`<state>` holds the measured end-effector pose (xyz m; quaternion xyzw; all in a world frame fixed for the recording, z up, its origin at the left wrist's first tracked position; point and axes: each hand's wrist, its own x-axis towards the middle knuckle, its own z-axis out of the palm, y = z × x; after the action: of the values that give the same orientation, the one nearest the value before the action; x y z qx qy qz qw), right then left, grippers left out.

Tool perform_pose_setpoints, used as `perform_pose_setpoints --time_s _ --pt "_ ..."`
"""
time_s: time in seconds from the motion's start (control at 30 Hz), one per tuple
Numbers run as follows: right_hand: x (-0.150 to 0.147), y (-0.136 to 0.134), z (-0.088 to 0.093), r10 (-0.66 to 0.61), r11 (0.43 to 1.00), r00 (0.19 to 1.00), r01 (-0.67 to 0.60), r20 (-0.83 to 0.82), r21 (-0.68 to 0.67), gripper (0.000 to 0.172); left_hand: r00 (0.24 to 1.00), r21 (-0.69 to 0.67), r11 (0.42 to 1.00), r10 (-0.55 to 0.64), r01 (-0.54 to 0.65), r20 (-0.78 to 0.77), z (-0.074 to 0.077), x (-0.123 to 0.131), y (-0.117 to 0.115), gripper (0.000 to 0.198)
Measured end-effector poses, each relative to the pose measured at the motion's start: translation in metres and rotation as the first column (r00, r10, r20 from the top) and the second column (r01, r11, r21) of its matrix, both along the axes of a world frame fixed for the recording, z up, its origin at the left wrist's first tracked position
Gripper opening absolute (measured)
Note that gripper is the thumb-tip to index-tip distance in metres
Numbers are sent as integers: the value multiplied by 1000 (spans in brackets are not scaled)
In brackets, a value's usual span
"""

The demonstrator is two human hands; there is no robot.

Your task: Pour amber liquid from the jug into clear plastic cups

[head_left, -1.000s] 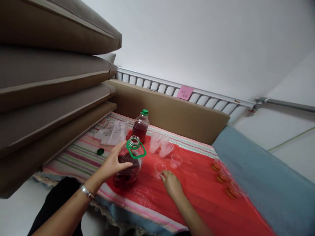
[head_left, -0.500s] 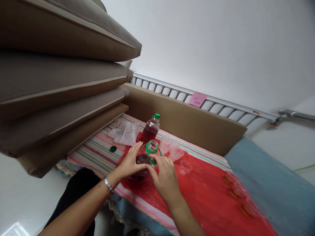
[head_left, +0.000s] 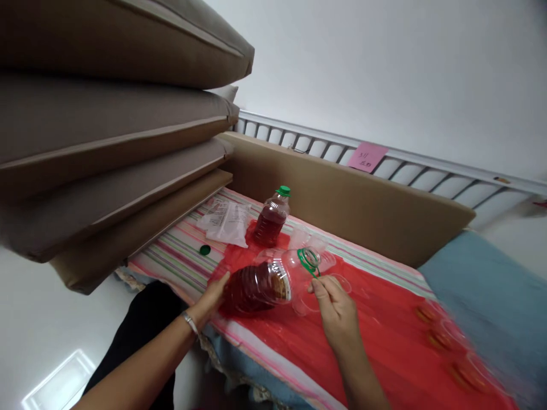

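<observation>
A large clear bottle of dark red liquid [head_left: 252, 287] lies tilted over the red plastic sheet, its open mouth pointing right. My left hand [head_left: 217, 293] grips it at the base, with the fingers partly hidden behind the bottle. Closed around the green carrying handle [head_left: 316, 272] at the neck is my right hand [head_left: 335, 304]. Under and behind the neck sit clear plastic cups [head_left: 327, 259], partly covered by the bottle. A loose green cap [head_left: 205, 250] rests on the striped cloth to the left.
Behind stands a second bottle [head_left: 271, 221] with its green cap on, beside a clear plastic bag [head_left: 229, 224]. Several cups holding something orange-brown [head_left: 442, 336] line the right of the red sheet [head_left: 384, 330]. Stacked cushions [head_left: 115, 136] rise at the left; a padded board [head_left: 350, 199] runs along the back.
The bottle has gone from nearly upright to tipped rightward. My left hand has shifted from its upper body to its base, while my right hand has moved right with the handle.
</observation>
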<state>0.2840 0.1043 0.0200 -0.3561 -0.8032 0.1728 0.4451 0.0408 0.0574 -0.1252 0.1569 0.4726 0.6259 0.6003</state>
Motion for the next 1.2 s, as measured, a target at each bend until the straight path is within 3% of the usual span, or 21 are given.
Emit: perform_pose_setpoints --time_s 0.17,0.37,0.47,0.6,0.8,0.93,1.07,1.2 --pt "1 5 -9 81 985 974 -111 -210 -134 34 988 -45 995 -84 91 130 9 10 9 52" --pt "-3 -2 -14 141 977 931 -187 -337 -107 29 992 -43 999 -9 14 123 24 21 12 47" --pt "2 -12 -7 203 971 912 -235 -357 -49 29 997 -36 999 26 -24 66 36 18 10 44" --pt "7 -22 -1 286 948 868 -317 -405 -9 34 999 -64 998 4 -7 -42 59 0 6 54" --pt "8 -24 -13 219 961 883 -269 -415 -66 30 932 -204 966 76 -157 -355 83 -28 -6 51" --pt "6 -21 -30 169 963 899 -239 -404 -128 29 920 -293 943 32 -157 -391 88 -32 -10 47" --pt "4 -15 -49 99 961 901 -197 -422 -195 30 862 -270 931 81 -245 -500 83 -34 -9 41" --pt "3 -8 -65 57 959 892 -174 -448 -223 31 841 -279 932 47 -230 -538 78 -36 -9 42"
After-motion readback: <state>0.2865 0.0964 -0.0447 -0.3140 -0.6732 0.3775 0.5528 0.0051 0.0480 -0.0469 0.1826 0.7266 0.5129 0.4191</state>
